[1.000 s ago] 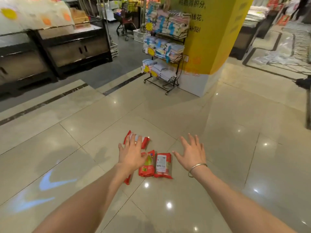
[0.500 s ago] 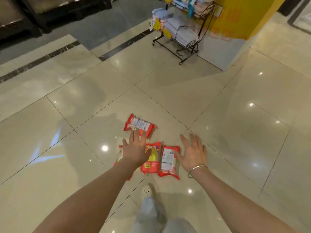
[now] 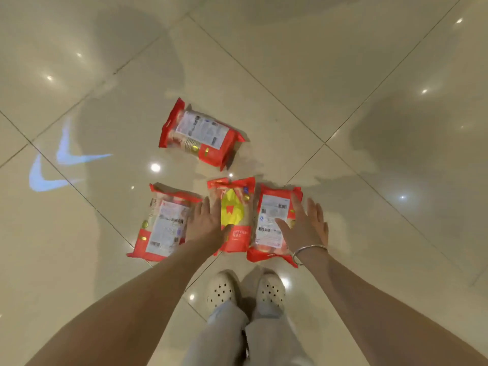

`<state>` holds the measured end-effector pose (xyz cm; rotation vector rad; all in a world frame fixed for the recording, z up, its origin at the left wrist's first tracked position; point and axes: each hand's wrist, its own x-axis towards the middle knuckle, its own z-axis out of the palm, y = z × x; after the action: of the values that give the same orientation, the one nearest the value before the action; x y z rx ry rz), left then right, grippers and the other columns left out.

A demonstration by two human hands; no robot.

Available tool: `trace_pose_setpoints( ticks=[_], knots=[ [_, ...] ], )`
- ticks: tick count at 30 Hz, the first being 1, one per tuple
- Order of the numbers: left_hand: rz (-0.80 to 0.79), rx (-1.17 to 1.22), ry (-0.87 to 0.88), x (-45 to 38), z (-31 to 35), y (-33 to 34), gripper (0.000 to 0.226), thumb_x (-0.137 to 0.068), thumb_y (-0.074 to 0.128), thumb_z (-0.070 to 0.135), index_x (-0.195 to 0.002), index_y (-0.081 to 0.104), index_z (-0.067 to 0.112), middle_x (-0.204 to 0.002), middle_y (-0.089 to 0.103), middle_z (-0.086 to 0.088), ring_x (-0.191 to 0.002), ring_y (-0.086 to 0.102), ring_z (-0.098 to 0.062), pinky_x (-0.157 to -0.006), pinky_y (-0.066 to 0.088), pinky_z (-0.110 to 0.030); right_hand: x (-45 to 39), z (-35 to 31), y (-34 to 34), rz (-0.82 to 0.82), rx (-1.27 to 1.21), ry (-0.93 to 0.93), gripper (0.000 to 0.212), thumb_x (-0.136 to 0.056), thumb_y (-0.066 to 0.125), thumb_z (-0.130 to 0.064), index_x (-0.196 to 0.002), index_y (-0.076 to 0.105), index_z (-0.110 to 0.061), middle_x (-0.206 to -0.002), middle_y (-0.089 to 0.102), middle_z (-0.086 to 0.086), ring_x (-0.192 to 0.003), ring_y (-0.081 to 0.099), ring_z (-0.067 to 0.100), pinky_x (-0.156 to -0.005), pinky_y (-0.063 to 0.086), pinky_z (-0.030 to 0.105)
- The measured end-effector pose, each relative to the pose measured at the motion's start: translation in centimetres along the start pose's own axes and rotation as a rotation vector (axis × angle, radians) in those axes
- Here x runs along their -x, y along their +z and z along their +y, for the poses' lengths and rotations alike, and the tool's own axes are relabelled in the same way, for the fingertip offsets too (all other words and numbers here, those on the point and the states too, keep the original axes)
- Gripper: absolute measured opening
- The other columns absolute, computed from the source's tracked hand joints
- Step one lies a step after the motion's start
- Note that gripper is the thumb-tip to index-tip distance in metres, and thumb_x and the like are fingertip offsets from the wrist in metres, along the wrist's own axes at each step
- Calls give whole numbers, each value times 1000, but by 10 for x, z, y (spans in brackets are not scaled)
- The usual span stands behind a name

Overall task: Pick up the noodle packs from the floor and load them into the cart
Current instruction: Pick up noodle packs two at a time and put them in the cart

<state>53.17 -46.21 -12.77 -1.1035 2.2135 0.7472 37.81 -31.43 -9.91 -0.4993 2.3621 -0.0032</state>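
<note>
Several red noodle packs lie flat on the glossy tile floor. One pack (image 3: 200, 134) lies apart, farther from me. Three form a row close to my feet: a left pack (image 3: 163, 223), a middle pack (image 3: 235, 210) with a yellow front, and a right pack (image 3: 272, 220) with its white label up. My left hand (image 3: 207, 223) hovers open over the gap between the left and middle packs. My right hand (image 3: 306, 227), a silver bangle on its wrist, is open over the right pack's right edge. Neither hand grips anything. No cart is in view.
My two feet in white perforated clogs (image 3: 245, 289) stand just behind the row of packs. A blue projected logo (image 3: 60, 165) glows on the tiles at the left. Beige tile floor (image 3: 369, 75) stretches all around.
The view has tipped down from the shop to straight over the floor; shelves and pillar left the frame. Both hands have come lower and closer to the row of packs.
</note>
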Motion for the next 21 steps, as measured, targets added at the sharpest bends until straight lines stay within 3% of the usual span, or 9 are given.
trace_pose_setpoints(
  ticks=[4, 6, 8, 11, 13, 15, 17, 19, 21],
  knots=[
    [-37, 147, -45, -85, -20, 96, 81, -92, 54, 45, -154, 9, 18, -160, 12, -16, -148, 12, -33, -115, 26, -52, -82, 41, 98, -56, 19, 78, 74, -95, 51, -47, -154, 7, -37, -164, 3, 8, -151, 0, 29, -118, 19, 55],
    [12, 252, -75, -120, -27, 131, 87, -87, 62, 42, -153, 9, 22, -157, 19, -16, -143, 22, -35, -109, 33, -56, -115, 54, 135, -47, -46, 109, 81, -94, 56, -44, -154, 3, -38, -164, 1, 10, -151, -1, 30, -118, 20, 56],
    [87, 332, -106, -146, -35, 154, 98, -82, 70, 38, -154, 5, 26, -159, 14, -15, -144, 20, -36, -111, 31, -57, -142, 62, 161, -28, -178, 150, 95, -89, 65, -39, -154, -4, -36, -164, 2, 12, -151, 2, 32, -116, 20, 56],
    [178, 438, -177, -171, -48, 171, 116, -72, 80, 42, -154, 0, 19, -159, 9, -18, -146, 11, -36, -116, 20, -52, -171, 75, 183, -40, -541, 263, 125, -69, 87, -32, -155, -4, -26, -155, 26, 18, -141, 31, 35, -111, 33, 51],
    [179, 601, -291, -177, -52, 172, 125, -60, 89, 39, -152, 8, 12, -152, 23, -18, -142, 23, -35, -113, 29, -48, -184, 83, 192, -66, -663, 329, 132, -42, 96, -45, -150, 23, -17, -139, 48, 16, -124, 52, 34, -104, 45, 50],
    [106, 748, -405, -180, -52, 172, 101, -55, 92, 36, -133, 34, 9, -128, 49, -10, -126, 48, -31, -90, 50, -38, -204, 101, 213, -105, -673, 352, 130, -13, 89, -69, -125, 52, -15, -119, 64, 8, -105, 66, 27, -90, 56, 47],
    [8, 842, -490, -179, -51, 169, 80, -53, 92, 37, -112, 45, 12, -103, 61, -2, -104, 62, -26, -69, 53, -32, -219, 114, 230, -112, -677, 364, 130, 0, 82, -76, -113, 60, -15, -111, 68, 6, -95, 69, 23, -83, 60, 44],
    [-9, 876, -504, -178, -51, 166, 77, -49, 94, 38, -107, 50, 13, -104, 65, -4, -96, 65, -25, -77, 57, -41, -207, 103, 210, -93, -716, 360, 123, -7, 89, -66, -113, 55, -14, -108, 66, 4, -92, 68, 24, -83, 59, 44],
    [38, 875, -480, -170, -48, 159, 74, -50, 94, 33, -105, 47, 17, -105, 64, -4, -94, 65, -26, -82, 57, -44, -182, 82, 177, -61, -749, 348, 102, -29, 99, -40, -111, 47, -12, -103, 65, 2, -90, 67, 23, -84, 58, 44]
  ],
)
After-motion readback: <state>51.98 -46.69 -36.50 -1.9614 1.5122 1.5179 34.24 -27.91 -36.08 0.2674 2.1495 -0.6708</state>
